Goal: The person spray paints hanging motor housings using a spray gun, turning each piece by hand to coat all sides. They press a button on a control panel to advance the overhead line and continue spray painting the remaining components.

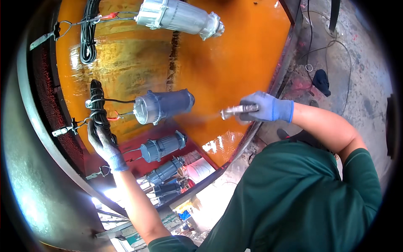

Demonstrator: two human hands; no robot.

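My left hand (105, 147), in a grey-blue work glove, is closed around the lower end of a bundled black cable (98, 103). The cable leads to a submersible pump (164, 106) hanging from a hook, its body partly dark grey-blue and its left end pale. In my right hand (264, 108), also gloved, is a metal spray gun (235, 110) pointed left at the pump, some distance from it. A faint mist spreads between the nozzle and the pump. My fingers partly cover the gun's handle and trigger.
Farther up hangs a bare silver pump (180, 19) with its own coiled cable (88, 33). Below hang several grey-blue pumps (163, 146). Behind them is a wet orange panel (235, 50). A white bucket (200, 170) stands low; a hose (350, 71) lies on the floor.
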